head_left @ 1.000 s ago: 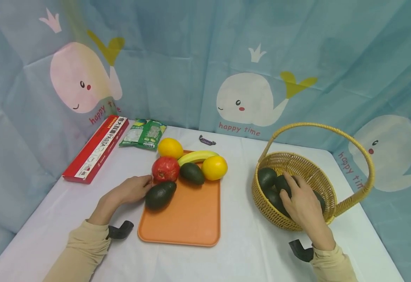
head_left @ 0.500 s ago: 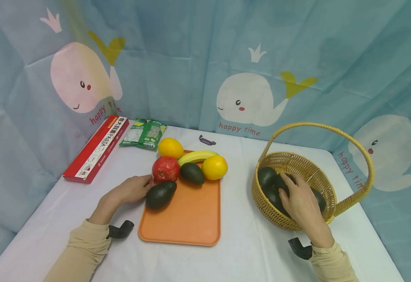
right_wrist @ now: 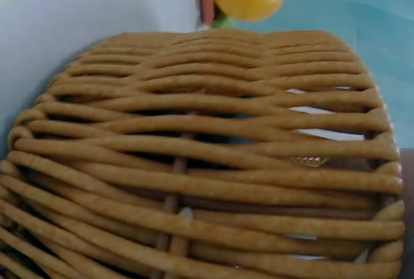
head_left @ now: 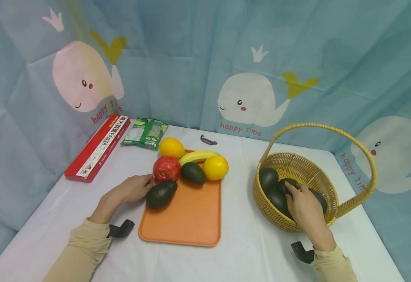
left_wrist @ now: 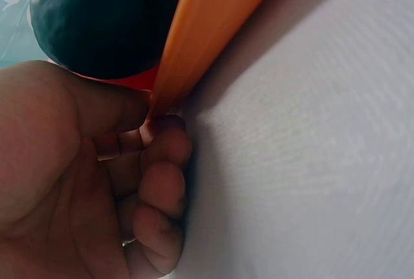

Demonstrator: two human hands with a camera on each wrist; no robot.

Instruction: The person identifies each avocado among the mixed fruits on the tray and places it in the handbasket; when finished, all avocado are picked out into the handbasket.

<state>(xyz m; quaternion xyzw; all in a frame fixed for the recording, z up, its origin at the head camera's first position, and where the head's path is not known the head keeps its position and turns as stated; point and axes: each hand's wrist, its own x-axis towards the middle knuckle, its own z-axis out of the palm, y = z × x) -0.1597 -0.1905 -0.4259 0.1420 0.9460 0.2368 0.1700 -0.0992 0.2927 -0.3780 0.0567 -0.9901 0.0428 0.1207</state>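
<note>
In the head view my left hand is at the left edge of an orange tray. The left wrist view shows its thumb above the tray rim and curled fingers below, pinching it. Nearest to this hand are a dark avocado and a red pomegranate. My right hand reaches into a wicker basket, fingers bent over a dark avocado. Several avocados lie around it. The right wrist view shows mainly the basket's woven wall; the hand's grip is hidden there.
Toward the tray's far end are a second avocado, a banana, a yellow lemon and an orange-yellow fruit. Beyond stand a red pasta box, a green packet and a purple-wrapped candy. The basket's handle arches high.
The avocado under my right hand has settled lower among the others in the basket, and the right fingers have bent more. My left hand and the tray stay put.
</note>
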